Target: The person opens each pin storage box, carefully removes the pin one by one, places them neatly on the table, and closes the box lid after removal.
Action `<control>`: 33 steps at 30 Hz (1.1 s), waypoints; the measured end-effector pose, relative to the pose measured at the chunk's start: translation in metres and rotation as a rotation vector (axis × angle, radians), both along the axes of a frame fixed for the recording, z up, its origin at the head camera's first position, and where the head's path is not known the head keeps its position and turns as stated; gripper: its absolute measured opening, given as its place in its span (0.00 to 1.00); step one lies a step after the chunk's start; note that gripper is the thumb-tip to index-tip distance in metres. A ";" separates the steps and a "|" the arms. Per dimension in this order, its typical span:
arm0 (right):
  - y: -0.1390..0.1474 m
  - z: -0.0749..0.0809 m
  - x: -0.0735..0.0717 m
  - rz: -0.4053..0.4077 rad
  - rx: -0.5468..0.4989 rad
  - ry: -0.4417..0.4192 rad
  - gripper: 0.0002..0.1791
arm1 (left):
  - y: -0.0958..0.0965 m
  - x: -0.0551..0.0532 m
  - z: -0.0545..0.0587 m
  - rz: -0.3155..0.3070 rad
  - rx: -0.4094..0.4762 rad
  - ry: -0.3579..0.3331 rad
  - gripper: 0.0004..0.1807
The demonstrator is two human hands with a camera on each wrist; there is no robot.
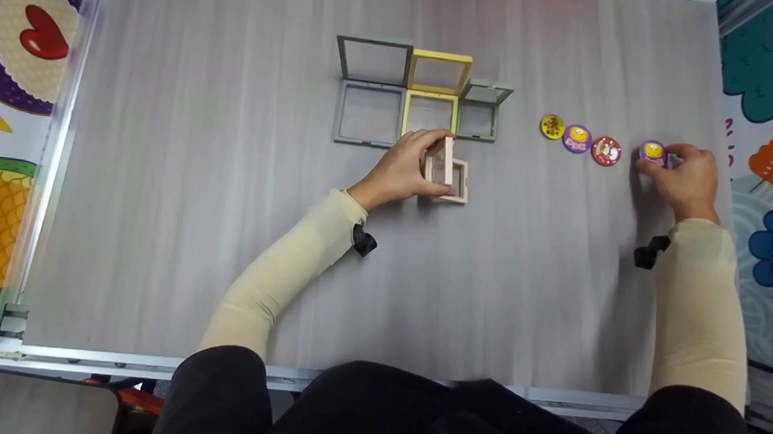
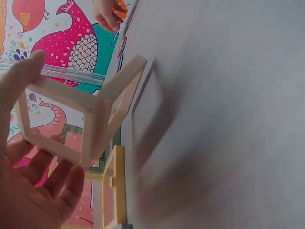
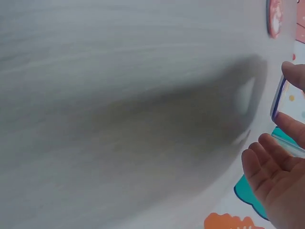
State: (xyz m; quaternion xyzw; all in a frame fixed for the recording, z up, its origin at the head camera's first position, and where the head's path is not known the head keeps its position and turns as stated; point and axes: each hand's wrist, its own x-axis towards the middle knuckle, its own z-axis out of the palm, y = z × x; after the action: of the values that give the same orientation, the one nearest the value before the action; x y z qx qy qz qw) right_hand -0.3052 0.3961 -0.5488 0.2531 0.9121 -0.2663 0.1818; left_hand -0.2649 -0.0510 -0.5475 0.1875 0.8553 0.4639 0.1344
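Observation:
My left hand (image 1: 397, 168) grips a small pale pink hinged frame (image 1: 462, 184) by one of its two halves, thumb on one edge and fingers on the opposite one. In the left wrist view the frame's halves stand spread at an angle. Over at the right, my right hand (image 1: 693, 180) pinches a round purple badge (image 1: 653, 152) with a yellow character between thumb and index finger. The right wrist view has this badge (image 3: 278, 98) edge-on, raised above the table, the other fingers loosely bent below it.
Behind my left hand, a grey frame (image 1: 338, 112), a yellow frame (image 1: 433, 92) and a green frame (image 1: 476, 138) stand side by side with lids raised. A yellow badge (image 1: 552, 126), another purple badge (image 1: 577, 139) and a red badge (image 1: 606, 151) lie in a row between the hands.

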 end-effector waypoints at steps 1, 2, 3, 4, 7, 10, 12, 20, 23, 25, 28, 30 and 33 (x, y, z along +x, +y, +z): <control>0.001 -0.001 0.001 0.003 0.007 0.000 0.47 | 0.000 0.000 0.001 0.003 0.001 0.002 0.48; 0.001 -0.002 0.001 0.008 0.014 0.001 0.47 | -0.001 0.000 0.001 0.010 0.004 0.001 0.48; 0.000 -0.003 0.001 0.015 0.016 0.004 0.47 | -0.001 0.000 0.001 0.020 0.006 0.000 0.48; -0.001 -0.004 0.000 0.023 0.018 0.006 0.47 | -0.002 0.000 0.002 0.029 0.008 -0.002 0.48; -0.005 -0.005 -0.002 0.044 0.028 0.010 0.47 | -0.002 0.001 0.002 0.044 0.026 -0.010 0.49; -0.008 -0.006 -0.002 0.073 0.044 0.017 0.45 | 0.000 0.002 0.000 0.041 0.050 -0.012 0.49; -0.009 -0.007 -0.002 0.093 0.052 0.016 0.44 | 0.001 0.003 0.000 0.039 0.059 -0.006 0.48; -0.008 -0.009 0.000 0.109 0.036 -0.011 0.43 | 0.004 0.006 -0.004 0.030 0.037 0.001 0.49; -0.009 -0.010 0.000 0.106 0.036 -0.014 0.44 | 0.005 0.006 -0.004 0.033 0.033 -0.008 0.49; -0.008 -0.010 0.000 0.101 0.037 -0.009 0.44 | 0.006 0.006 -0.004 0.031 0.034 -0.014 0.49; -0.008 -0.010 0.001 0.097 0.036 -0.006 0.45 | 0.007 0.006 -0.004 0.025 0.030 -0.019 0.49; -0.008 -0.009 0.002 0.096 0.027 -0.006 0.47 | 0.007 0.007 -0.004 0.021 0.022 -0.025 0.49; -0.014 -0.005 0.004 0.086 0.057 0.055 0.50 | 0.008 0.008 -0.005 0.017 0.015 -0.030 0.48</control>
State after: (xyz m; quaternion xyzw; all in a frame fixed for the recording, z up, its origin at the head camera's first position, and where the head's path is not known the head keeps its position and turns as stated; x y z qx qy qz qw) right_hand -0.3017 0.3816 -0.5543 0.2113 0.9340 -0.2390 0.1608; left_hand -0.2574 -0.0431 -0.5525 0.1744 0.8512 0.4742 0.1420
